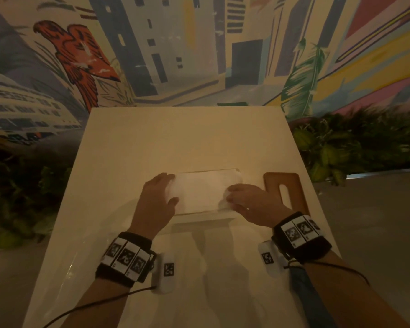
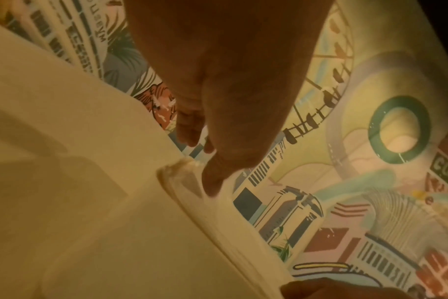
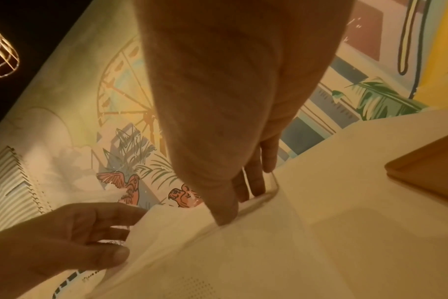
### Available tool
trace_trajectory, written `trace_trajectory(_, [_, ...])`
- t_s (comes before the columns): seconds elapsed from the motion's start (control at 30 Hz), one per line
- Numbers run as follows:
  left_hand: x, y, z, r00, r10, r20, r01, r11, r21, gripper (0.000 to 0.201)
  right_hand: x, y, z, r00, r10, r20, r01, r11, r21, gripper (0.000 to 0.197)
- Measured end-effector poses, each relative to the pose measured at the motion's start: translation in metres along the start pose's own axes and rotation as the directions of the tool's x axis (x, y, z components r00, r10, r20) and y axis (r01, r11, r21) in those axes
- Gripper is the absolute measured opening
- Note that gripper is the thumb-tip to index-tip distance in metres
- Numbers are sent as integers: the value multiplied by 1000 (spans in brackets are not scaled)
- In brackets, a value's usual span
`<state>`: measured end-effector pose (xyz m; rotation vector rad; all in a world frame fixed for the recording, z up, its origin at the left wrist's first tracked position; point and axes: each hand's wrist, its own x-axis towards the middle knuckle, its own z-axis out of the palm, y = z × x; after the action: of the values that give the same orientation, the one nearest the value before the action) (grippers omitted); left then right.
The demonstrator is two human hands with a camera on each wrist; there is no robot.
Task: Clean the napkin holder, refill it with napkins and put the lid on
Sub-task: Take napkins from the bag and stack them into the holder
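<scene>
A stack of white napkins (image 1: 202, 191) lies in the clear rectangular napkin holder (image 1: 210, 171) at the middle of the white table (image 1: 175, 138). My left hand (image 1: 173, 189) grips the stack's left end, thumb in front and fingers behind; the right wrist view shows this left hand (image 3: 125, 236) pinching the napkins (image 3: 171, 228). My right hand (image 1: 229, 197) holds the stack's right end at the holder's corner (image 3: 273, 193), with the thumb (image 3: 224, 218) on the near edge. The wooden lid (image 1: 294, 183) with its slot lies flat just right of the holder.
A painted mural wall (image 1: 199, 55) rises behind the table's far edge. Green plants (image 1: 353, 147) stand along both sides of the table. Past the right table edge there is grey floor (image 1: 365, 221). A wire lamp shade (image 3: 0, 56) shows in the right wrist view.
</scene>
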<state>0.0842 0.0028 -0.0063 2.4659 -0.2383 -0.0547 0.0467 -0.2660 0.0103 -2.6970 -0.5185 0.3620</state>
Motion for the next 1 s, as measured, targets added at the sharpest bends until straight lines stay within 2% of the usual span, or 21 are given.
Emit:
trace_trajectory(0.1, [-2,-5,0,991,83,107,-101,979,175,73,3,3,1,998,59,29,-60,998,4,18])
trace_trajectory(0.27, [-4,-8,-4,990,105,92,-123,970,208,85,9,6,-1,991,105,78,-104,994,-18,25])
trace_trajectory(0.37, [-4,-12,-7,979,181,90,-198,949,246,74,7,5,-5,993,117,-2,-117,993,17,21])
trace_trajectory(0.47, [-5,-13,-7,964,253,83,-266,929,258,54,6,5,2,983,82,-165,-75,996,46,15])
trace_trajectory(0.53, [-5,-11,-6,956,269,116,-290,925,247,49,9,5,8,970,73,-233,-61,997,57,21])
trace_trajectory(0.57, [-4,-11,-5,952,266,154,-297,923,244,50,11,6,9,975,71,-212,-59,996,63,32])
trace_trajectory(0.67, [0,-13,-5,929,205,309,-297,911,288,55,17,6,9,996,90,1,-90,996,26,60])
trace_trajectory(0.77, [5,-19,-8,910,173,378,-287,919,270,57,21,8,9,991,85,100,-83,996,-32,63])
trace_trajectory(0.9, [7,-22,-16,891,156,426,-286,922,260,58,20,7,9,987,80,138,-77,997,-28,64])
trace_trajectory(1.0, [7,-19,-20,900,156,407,-244,954,172,54,19,5,11,986,87,139,-90,996,15,68])
